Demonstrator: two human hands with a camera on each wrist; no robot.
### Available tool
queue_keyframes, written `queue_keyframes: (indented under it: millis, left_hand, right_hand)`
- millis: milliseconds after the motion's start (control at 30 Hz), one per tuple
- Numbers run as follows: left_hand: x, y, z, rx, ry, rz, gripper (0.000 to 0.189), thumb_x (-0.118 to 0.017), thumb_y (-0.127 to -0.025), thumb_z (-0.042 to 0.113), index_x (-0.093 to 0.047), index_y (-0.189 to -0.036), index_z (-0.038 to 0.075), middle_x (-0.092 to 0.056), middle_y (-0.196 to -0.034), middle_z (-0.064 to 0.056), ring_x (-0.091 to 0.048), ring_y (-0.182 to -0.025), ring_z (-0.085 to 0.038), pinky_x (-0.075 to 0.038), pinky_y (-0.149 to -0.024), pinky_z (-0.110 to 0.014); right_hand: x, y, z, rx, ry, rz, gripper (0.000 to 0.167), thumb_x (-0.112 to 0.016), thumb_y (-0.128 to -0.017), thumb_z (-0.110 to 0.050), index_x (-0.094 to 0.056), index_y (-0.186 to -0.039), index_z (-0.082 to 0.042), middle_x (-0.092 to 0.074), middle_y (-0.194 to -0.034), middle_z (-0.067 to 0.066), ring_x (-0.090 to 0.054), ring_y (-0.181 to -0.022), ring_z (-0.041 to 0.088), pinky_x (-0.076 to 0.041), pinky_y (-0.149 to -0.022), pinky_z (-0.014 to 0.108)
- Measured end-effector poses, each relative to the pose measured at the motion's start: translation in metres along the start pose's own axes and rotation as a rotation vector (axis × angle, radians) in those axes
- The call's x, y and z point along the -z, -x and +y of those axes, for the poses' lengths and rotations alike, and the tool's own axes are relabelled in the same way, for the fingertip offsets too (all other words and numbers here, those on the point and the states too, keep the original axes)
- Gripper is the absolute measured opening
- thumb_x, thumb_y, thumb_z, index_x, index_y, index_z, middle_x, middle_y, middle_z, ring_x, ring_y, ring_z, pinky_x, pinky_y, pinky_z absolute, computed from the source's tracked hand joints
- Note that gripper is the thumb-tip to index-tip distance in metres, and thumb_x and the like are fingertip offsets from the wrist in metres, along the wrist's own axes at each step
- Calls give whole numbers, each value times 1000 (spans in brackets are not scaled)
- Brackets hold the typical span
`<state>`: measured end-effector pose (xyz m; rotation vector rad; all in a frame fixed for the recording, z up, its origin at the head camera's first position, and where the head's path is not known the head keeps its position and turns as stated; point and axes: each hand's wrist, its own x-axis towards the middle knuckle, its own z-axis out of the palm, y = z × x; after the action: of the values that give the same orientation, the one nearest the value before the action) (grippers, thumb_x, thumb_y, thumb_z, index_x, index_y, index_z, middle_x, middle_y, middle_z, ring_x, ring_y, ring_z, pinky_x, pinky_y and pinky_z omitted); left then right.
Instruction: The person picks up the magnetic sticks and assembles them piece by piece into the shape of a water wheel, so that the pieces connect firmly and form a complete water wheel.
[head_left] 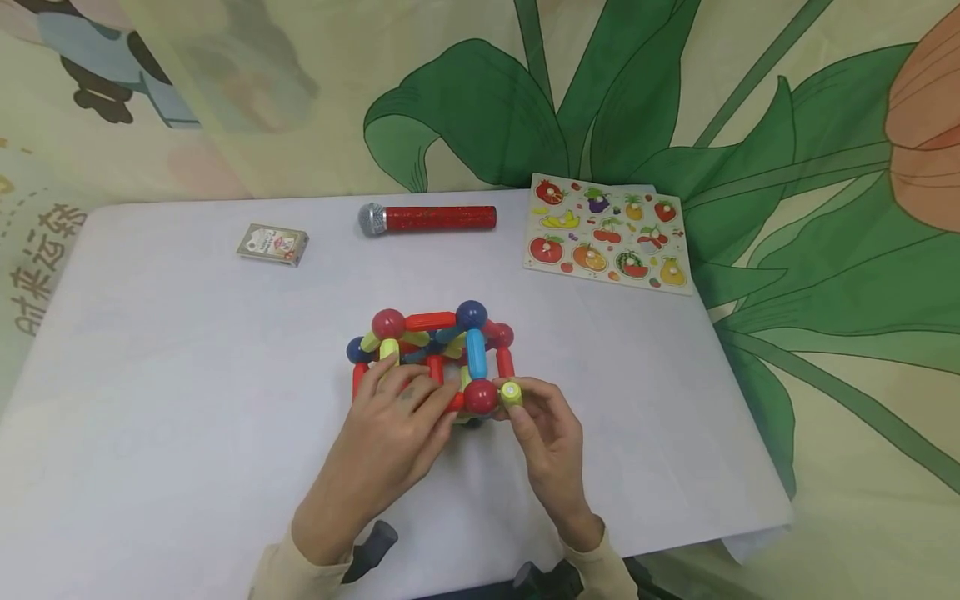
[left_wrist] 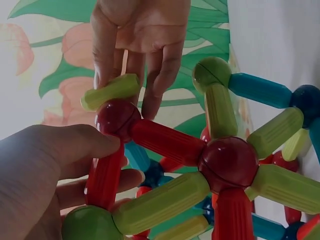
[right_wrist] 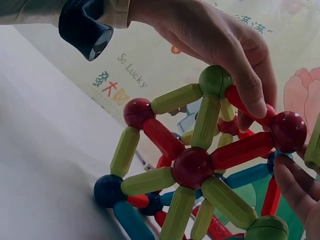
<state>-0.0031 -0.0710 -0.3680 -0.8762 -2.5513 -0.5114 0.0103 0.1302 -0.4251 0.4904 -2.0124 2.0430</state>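
Note:
A lattice of magnetic rods and balls [head_left: 429, 320] in red, blue and yellow-green stands at the middle of the table. My left hand [head_left: 397, 425] grips a red rod [left_wrist: 106, 175] on its near side, thumb close by a red ball [left_wrist: 119, 119]. At the near right corner, my right hand [head_left: 551, 437] pinches a short yellow-green rod [head_left: 512, 394] between thumb and fingers. That rod lies right against the red ball in the left wrist view. In the right wrist view, spokes fan out from a central red ball [right_wrist: 192, 168]. My left fingers partly hide the near side.
Behind the lattice lies a red microphone [head_left: 442, 218] with a silver head. A small card box [head_left: 273, 243] is at the back left. A fruit picture board [head_left: 609, 275] rests at the back right edge of the white table [head_left: 165, 400].

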Motion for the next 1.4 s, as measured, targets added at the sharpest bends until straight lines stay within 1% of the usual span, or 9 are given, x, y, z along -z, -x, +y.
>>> queue_keyframes:
  millis: [167,233,300,400,533,767,1067,1300,1400]
  left_hand:
    - [-1,0,0,-2,5,7,48,-84,-72,29,-71,-111,5,-71,-93,-9,-61,-95,-28,-44,-96,-53]
    - [-1,0,-1,-1,14,18,51,-84,-71,31,-70,-113,6,-71,-94,-9,-61,-96,-28,-44,-96,-53]
    - [-2,-2,0,2,32,27,54,-84,-71,33,-69,-116,8,-70,-96,-9,-61,-97,-28,-43,-97,-54]
    - [-2,-5,1,0,60,31,57,-83,-72,37,-67,-119,11,-69,-99,-8,-60,-100,-28,-41,-100,-54]
    - [-3,-12,4,-26,54,0,57,-82,-72,43,-67,-120,15,-69,-98,-6,-60,-101,-27,-39,-102,-55]
    - [-5,-20,6,-44,17,-44,56,-82,-71,46,-69,-119,18,-71,-95,-3,-62,-96,-25,-43,-99,-53]
    - [-6,-22,5,-54,42,-55,54,-82,-72,43,-69,-117,15,-73,-95,-2,-62,-96,-23,-44,-98,-51]
    - [-6,-22,5,-60,47,-53,53,-81,-73,42,-69,-116,14,-73,-95,-2,-62,-95,-23,-44,-98,-50]
    - [-6,-22,5,-63,43,-55,53,-81,-73,43,-70,-116,13,-73,-95,-2,-63,-95,-23,-44,-98,-50]
  right_hand:
    - [-1,0,0,3,-6,4,31,-50,-93,9,-48,-124,7,-59,-118,21,-63,-104,21,-56,-83,31]
    - [-1,-2,1,4,8,16,31,-51,-93,9,-48,-124,8,-59,-117,20,-62,-106,21,-54,-86,32]
    - [0,-3,3,3,43,43,31,-51,-92,10,-49,-123,8,-58,-115,18,-61,-106,21,-54,-87,32]
    - [4,-5,9,2,123,91,30,-53,-91,11,-53,-121,7,-58,-112,16,-59,-107,18,-50,-95,30]
    - [8,-4,19,13,216,90,29,-57,-88,12,-55,-117,7,-62,-111,16,-56,-109,17,-41,-103,29]
    - [4,3,29,35,224,64,31,-59,-87,12,-55,-117,7,-62,-111,18,-55,-113,21,-34,-110,31]
    - [7,2,36,84,269,-12,33,-58,-86,14,-56,-117,3,-61,-111,14,-55,-110,17,-41,-103,26]
    - [8,1,35,71,269,-22,32,-58,-87,13,-57,-116,2,-61,-110,13,-55,-107,16,-43,-98,24]
    - [7,2,34,70,303,-26,33,-59,-87,12,-59,-119,0,-61,-110,12,-55,-106,17,-44,-96,23]
